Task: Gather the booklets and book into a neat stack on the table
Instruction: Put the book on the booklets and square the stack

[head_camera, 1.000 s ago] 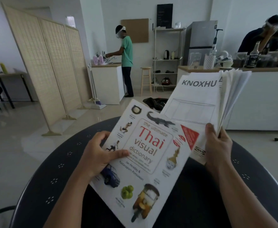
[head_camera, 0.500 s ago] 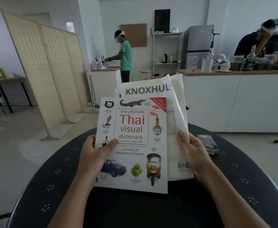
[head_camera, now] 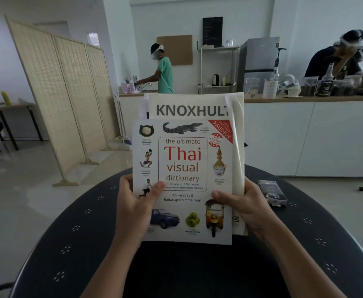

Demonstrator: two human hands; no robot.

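The white Thai visual dictionary book (head_camera: 182, 166) stands upright above the round dark table (head_camera: 73, 244), its cover facing me. Behind it are the white booklets (head_camera: 189, 108), the front one printed KNOXHULT, sticking out above and to the right of the book. My left hand (head_camera: 135, 203) grips the book's left edge, thumb on the cover. My right hand (head_camera: 242, 203) holds the right side, thumb on the book's cover and fingers around the booklets. The stack's lower edge is at or just above the tabletop; I cannot tell if it touches.
A small dark packet (head_camera: 271, 192) lies on the table right of my right hand. Beyond the table stand a folding wooden screen (head_camera: 58, 100) at left and a white counter (head_camera: 316, 134) at right. One person stands at a sink (head_camera: 163, 72), another leans behind the counter (head_camera: 335, 59).
The book swung from tilted to upright and the booklets came in behind it. My right hand moved its thumb onto the book's cover, and the stack drew closer to me.
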